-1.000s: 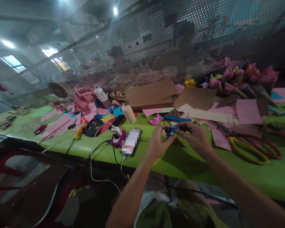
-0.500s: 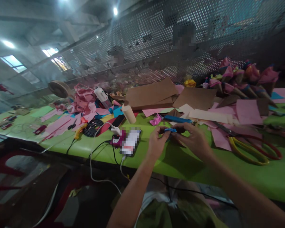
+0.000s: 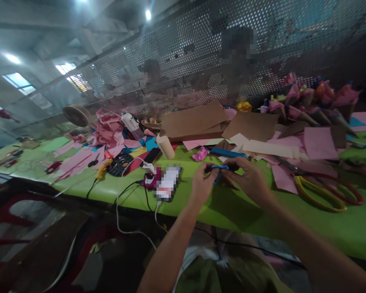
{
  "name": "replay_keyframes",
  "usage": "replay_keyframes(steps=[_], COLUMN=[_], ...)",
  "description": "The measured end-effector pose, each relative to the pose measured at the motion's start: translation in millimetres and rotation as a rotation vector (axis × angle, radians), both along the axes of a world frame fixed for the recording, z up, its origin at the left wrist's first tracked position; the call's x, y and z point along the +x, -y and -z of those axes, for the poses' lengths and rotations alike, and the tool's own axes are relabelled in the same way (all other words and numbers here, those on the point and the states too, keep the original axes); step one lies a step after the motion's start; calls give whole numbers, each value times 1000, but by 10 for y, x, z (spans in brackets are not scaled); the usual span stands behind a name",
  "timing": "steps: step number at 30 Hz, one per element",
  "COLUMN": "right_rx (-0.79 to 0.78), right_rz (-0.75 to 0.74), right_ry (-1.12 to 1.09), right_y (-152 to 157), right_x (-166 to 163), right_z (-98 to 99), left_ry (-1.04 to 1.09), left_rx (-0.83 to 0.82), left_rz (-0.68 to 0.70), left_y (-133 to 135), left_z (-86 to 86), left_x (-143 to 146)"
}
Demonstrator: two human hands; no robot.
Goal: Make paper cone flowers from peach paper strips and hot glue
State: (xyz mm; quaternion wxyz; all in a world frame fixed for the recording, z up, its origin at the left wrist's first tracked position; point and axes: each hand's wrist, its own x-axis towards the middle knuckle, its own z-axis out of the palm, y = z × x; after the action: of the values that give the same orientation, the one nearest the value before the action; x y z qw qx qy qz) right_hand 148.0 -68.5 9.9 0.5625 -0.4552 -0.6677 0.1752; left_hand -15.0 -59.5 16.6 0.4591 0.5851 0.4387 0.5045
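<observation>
Between my two hands is a small piece of shiny blue ribbon (image 3: 220, 167), pinched above the green table (image 3: 189, 207). The fingers of my left hand (image 3: 202, 182) close on its left end, and a short blue tail hangs down beside them. My right hand (image 3: 247, 175) grips the right end with thumb and forefinger. Just beyond the hands lie a long blue tool or strip (image 3: 227, 153) and a crumpled bright pink wrapper (image 3: 199, 154). Brown paper shows partly under my right hand. Large scissors (image 3: 319, 193) with yellow and red handles rest to the right.
Left of my hands are a phone (image 3: 168, 183) on a white cable, a purple power socket (image 3: 151, 179) and a cream roll (image 3: 165, 147). Brown cardboard (image 3: 192, 122) and pink paper sheets (image 3: 319, 142) lie farther back. Paper-wrapped flowers (image 3: 317, 101) stand at the back right.
The blue ribbon between my fingers has shifted slightly, and more of its tail shows below. Both hands stay in nearly the same place.
</observation>
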Motion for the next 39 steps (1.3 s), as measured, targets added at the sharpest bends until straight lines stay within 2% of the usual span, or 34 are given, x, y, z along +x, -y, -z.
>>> replay_keyframes(steps=[5,12,19,23,28,32,35,39], right_rx=[8,26,-32,23,131,158,79,-136], right_rz=[16,42,-25,-13,18,43,43,-1], right_ry=[-15,23,-71,-92,35,72,20,-157], right_y=[9,0,-9,8,39,45,45,18], right_x=[18,11,0,5,18,16,2,-8], right_z=[-11,-16,9,12,16,27,24,7], left_ry=[8,60,176,221,201,188,149,101], left_rx=[-15,-9,-126,-161,-149,-163,-148,-113], left_rz=[-19,27,-2,2,23,-5,-17,-40], left_y=[-3,20,-8,14,32,14,-5,-23], left_z=[37,14,0,-9,-47,-60,-58,-56], left_x=[7,28,67,83,95,108,112,112])
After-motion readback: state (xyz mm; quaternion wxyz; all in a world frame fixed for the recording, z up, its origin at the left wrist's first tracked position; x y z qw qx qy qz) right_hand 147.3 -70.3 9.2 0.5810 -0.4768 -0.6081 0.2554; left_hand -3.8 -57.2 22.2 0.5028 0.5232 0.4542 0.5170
